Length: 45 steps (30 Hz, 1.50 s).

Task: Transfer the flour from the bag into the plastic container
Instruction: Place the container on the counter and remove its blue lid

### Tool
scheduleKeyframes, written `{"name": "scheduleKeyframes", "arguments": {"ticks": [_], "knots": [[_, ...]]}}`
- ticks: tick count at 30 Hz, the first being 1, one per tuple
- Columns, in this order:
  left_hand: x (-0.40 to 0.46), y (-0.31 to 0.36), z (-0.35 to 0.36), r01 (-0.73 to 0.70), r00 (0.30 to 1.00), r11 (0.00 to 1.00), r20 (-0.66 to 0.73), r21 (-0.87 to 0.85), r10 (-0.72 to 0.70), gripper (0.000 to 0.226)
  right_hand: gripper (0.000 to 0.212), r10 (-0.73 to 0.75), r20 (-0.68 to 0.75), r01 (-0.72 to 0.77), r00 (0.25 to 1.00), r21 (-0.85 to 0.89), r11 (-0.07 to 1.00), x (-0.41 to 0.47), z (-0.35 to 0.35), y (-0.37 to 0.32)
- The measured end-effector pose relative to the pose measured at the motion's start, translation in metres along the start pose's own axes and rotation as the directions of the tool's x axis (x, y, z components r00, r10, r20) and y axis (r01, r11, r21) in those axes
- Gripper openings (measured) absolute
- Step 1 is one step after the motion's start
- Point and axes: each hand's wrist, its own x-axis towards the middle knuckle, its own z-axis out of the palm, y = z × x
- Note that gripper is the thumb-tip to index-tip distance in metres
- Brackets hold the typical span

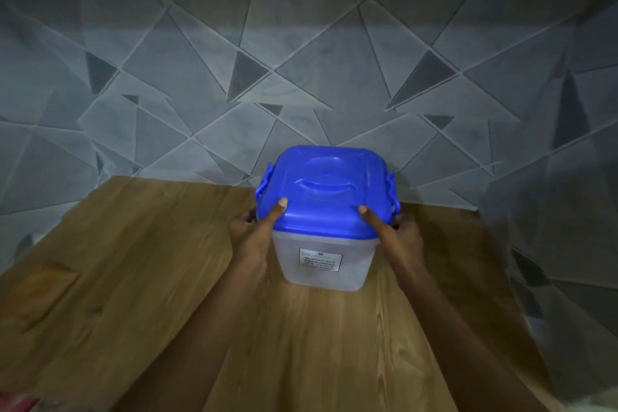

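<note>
A translucent plastic container [322, 273] with a white label stands on the wooden table [133, 278], near the back wall. Its blue lid [324, 191] is on, with a latch at each side. My left hand [254, 234] grips the container's left side, thumb resting on the lid's front edge. My right hand [394, 231] holds the right side the same way, fingers by the right latch. No flour bag is in view.
A grey wall [301, 60] with a raised geometric pattern rises right behind the container and wraps round the table's left and right sides. A blurred red object [20, 401] shows at the bottom left corner.
</note>
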Motion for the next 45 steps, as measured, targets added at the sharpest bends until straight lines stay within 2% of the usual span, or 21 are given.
{"name": "scheduleKeyframes", "arguments": {"ticks": [6, 8, 11, 14, 16, 20, 24, 29, 37, 41, 43, 45], "knots": [[0.022, 0.004, -0.008, 0.085, 0.996, 0.995, 0.003, 0.055, -0.085, 0.041, 0.043, -0.014, 0.038, 0.015, 0.999, -0.043, 0.999, 0.008, 0.008, -0.002], [0.026, 0.009, -0.008, 0.090, 0.995, 0.989, -0.054, 0.117, -0.084, 0.053, 0.051, -0.028, -0.022, 0.025, 0.999, -0.107, 0.994, 0.009, 0.010, -0.002], [0.033, 0.028, 0.001, 0.001, 0.994, 0.973, -0.105, 0.231, 0.024, 0.064, 0.068, -0.056, -0.203, 0.033, 0.978, -0.112, 0.993, 0.017, 0.011, -0.005], [0.054, 0.045, 0.017, -0.222, 0.971, 0.870, 0.016, 0.439, 0.240, 0.081, 0.067, -0.095, -0.287, 0.065, 0.953, -0.110, 0.992, 0.035, 0.012, -0.022], [0.073, 0.052, 0.029, -0.293, 0.954, 0.773, 0.122, 0.563, 0.273, 0.081, 0.066, -0.111, -0.262, 0.075, 0.959, -0.142, 0.987, 0.051, 0.014, -0.037], [0.096, 0.050, 0.050, -0.325, 0.942, 0.621, 0.300, 0.713, 0.148, 0.078, 0.065, -0.004, -0.106, -0.013, 0.994, -0.160, 0.987, 0.088, 0.021, -0.054], [0.103, 0.039, 0.050, -0.356, 0.931, 0.479, 0.347, 0.803, 0.109, 0.073, 0.061, 0.034, 0.017, -0.028, 0.999, -0.277, 0.960, 0.112, 0.031, -0.049], [0.110, 0.033, 0.050, -0.365, 0.930, 0.444, 0.345, 0.819, 0.128, 0.071, 0.059, 0.017, 0.015, -0.010, 1.000, -0.370, 0.929, 0.124, 0.035, -0.036], [0.114, 0.032, 0.056, -0.363, 0.932, 0.400, 0.336, 0.842, 0.139, 0.065, 0.025, -0.071, 0.073, 0.096, 0.995, -0.447, 0.890, 0.135, 0.030, -0.032], [0.117, 0.033, 0.055, -0.347, 0.938, 0.376, 0.320, 0.859, 0.135, 0.060, 0.022, -0.088, 0.074, 0.109, 0.993, -0.361, 0.926, 0.141, 0.024, -0.023], [0.120, 0.036, 0.050, -0.335, 0.942, 0.379, 0.303, 0.863, 0.143, 0.056, 0.026, -0.056, 0.075, 0.065, 0.996, -0.126, 0.990, 0.143, 0.020, 0.001], [0.118, 0.037, 0.050, -0.351, 0.936, 0.387, 0.321, 0.853, 0.141, 0.057, 0.026, 0.021, 0.110, -0.028, 0.994, 0.058, 0.998, 0.134, 0.023, 0.021]]}}
